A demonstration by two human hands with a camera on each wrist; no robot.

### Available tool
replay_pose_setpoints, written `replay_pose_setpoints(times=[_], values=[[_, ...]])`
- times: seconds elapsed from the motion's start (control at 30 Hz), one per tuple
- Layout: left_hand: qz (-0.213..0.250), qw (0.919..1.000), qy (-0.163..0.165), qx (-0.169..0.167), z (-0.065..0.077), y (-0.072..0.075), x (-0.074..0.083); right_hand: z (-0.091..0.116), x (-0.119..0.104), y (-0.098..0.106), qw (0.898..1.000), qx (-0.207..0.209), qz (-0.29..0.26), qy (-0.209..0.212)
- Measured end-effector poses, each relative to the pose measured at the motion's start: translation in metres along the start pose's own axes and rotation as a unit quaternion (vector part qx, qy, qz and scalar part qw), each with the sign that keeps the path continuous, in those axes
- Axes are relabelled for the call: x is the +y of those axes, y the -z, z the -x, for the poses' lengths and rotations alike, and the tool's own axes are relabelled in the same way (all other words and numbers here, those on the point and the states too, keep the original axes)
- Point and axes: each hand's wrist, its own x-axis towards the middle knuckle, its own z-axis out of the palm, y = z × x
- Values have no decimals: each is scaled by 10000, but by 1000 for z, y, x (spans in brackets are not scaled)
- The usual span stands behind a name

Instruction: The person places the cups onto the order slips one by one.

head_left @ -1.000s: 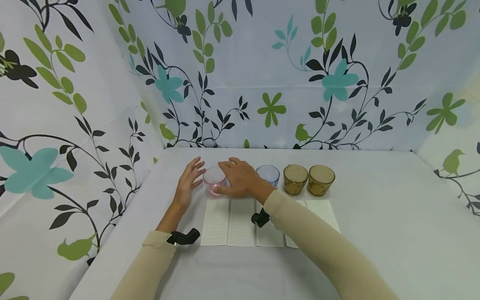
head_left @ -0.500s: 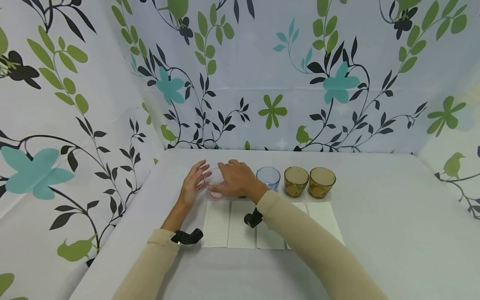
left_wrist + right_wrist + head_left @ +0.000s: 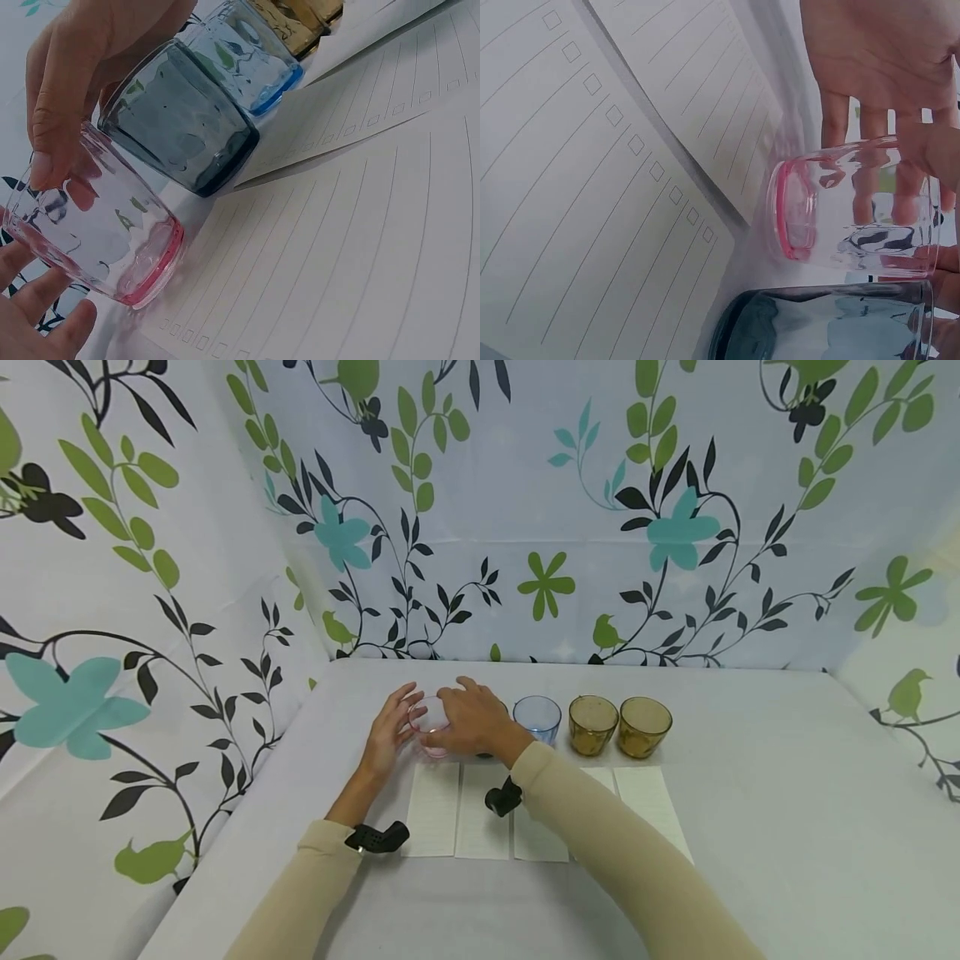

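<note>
A clear glass with a pink base (image 3: pixel 429 717) stands at the left end of a row of glasses. My right hand (image 3: pixel 476 720) reaches over from the right and grips it near the rim, thumb on the near side, as the left wrist view shows. On the glass's left side my left hand (image 3: pixel 386 735) has its fingers extended against the wall; they show through the glass in the right wrist view. Beside the pink glass stands a dark blue-grey glass (image 3: pixel 180 120), mostly hidden under my right hand in the head view.
Further right in the row are a light blue glass (image 3: pixel 537 718) and two amber glasses (image 3: pixel 592 727). Several lined paper sheets with small checkboxes (image 3: pixel 431 814) lie side by side in front of them on the white table (image 3: pixel 787 793). A patterned cloth (image 3: pixel 480 510) hangs behind.
My right hand has shifted slightly left onto the pink glass, uncovering more of the light blue one. My left hand has moved a little right, closer against the pink glass.
</note>
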Motion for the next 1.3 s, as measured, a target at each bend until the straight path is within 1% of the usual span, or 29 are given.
replay_pose_setpoints(times=[0.27,0.53,0.77,0.9,0.97,1.1,1.2,1.3], values=[[-122,9998,-124,103,8,3,2,7,6,-1,9974,168,-695,107],[-120,9995,-251,133,12,2,5,13,5,10,9910,193,-1305,236],[-200,9984,-519,101,16,-3,17,21,3,15,9798,129,-1977,288],[-286,9973,-660,125,20,-4,25,26,1,17,9738,185,-2239,339],[-317,9971,-684,136,21,-4,28,27,0,18,9709,213,-2355,388],[-215,9970,-733,119,23,-4,32,32,-1,19,9659,257,-2535,456],[-201,9971,-726,64,28,-5,32,37,-2,19,9626,221,-2655,498],[-314,9973,-659,5,35,-5,30,42,-3,17,9600,158,-2744,536]])
